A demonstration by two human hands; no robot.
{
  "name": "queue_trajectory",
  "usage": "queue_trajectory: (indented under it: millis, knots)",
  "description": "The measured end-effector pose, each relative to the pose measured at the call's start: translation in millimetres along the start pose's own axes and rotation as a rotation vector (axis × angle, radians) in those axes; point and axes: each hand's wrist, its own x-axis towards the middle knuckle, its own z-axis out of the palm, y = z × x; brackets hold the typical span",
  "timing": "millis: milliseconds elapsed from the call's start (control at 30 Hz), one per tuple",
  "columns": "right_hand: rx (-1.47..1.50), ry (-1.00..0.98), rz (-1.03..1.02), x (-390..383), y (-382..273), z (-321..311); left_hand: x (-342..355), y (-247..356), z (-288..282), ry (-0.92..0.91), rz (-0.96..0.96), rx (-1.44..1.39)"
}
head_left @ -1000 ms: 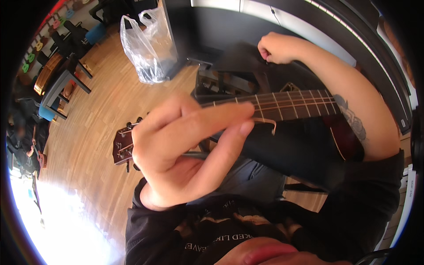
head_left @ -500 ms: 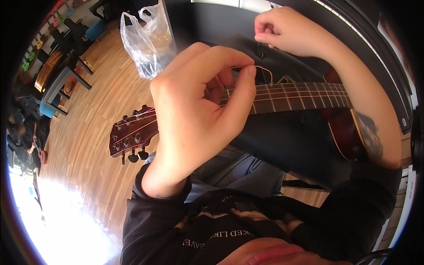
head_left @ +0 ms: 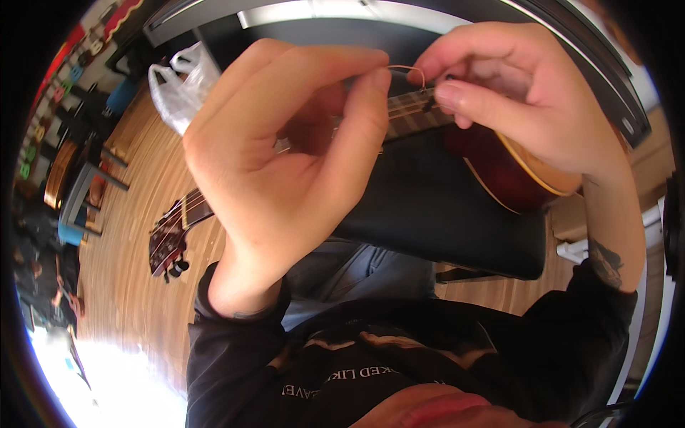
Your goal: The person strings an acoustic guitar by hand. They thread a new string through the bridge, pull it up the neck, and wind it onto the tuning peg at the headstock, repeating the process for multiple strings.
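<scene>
My left hand (head_left: pixel 292 135) pinches a thin copper-coloured guitar string (head_left: pixel 408 68) between thumb and forefinger. The string curves over in a short loop toward my right hand (head_left: pixel 514 93). That hand is curled beside the string's other end, and a small dark pin (head_left: pixel 430 104) shows by its thumb; the exact grip is partly hidden. Below both hands lies a guitar across a black padded bench (head_left: pixel 435 207). Its dark red headstock (head_left: pixel 168 239) points left, its neck (head_left: pixel 410 118) is partly covered by my hands, and its body (head_left: pixel 503 171) is at the right.
A clear plastic bag (head_left: pixel 182 89) stands beyond my left hand. Past the bench, a black keyboard instrument (head_left: pixel 307 36) runs along the back. Farther left are a dark stool (head_left: pixel 85 178) and several small coloured instruments on the wall. Wooden floor (head_left: pixel 128 285) shows at the left.
My right hand has come down and nearer to the left, beside the string and the pin. My left hand has shifted left and up, still pinching the string. The view has turned slightly.
</scene>
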Motion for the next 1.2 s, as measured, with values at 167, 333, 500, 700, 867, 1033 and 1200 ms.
queue_trajectory:
  millis: [167, 333, 500, 700, 867, 1033, 1200]
  knots:
    - [-0.064, 0.106, -0.045, -49.0, 26.5, -32.7, 11.4, 29.8, 56.2, -0.138, 0.008, -0.080]
    - [-0.392, 0.110, -0.028, -101.5, 43.6, -61.6, 17.3, 41.8, 99.3, -0.380, 0.076, -0.041]
    - [-0.503, 0.207, -0.009, -129.7, 67.2, -79.4, 23.6, 25.5, 138.6, -0.536, 0.352, 0.274]
    - [-0.433, 0.223, -0.001, -129.4, 85.5, -92.7, 29.6, 18.4, 142.0, -0.761, 0.193, 0.366]
    - [-0.431, 0.243, -0.059, -129.3, 85.1, -94.4, 43.7, 18.9, 121.5, -1.053, -0.068, 0.489]
    - [-0.416, 0.270, -0.080, -129.9, 88.7, -96.6, 43.1, 0.8, 128.8, -0.977, -0.009, 0.509]
    - [-0.508, 0.220, -0.101, -133.4, 98.5, -100.4, 35.9, -4.0, 133.0, -0.889, 0.045, 0.557]
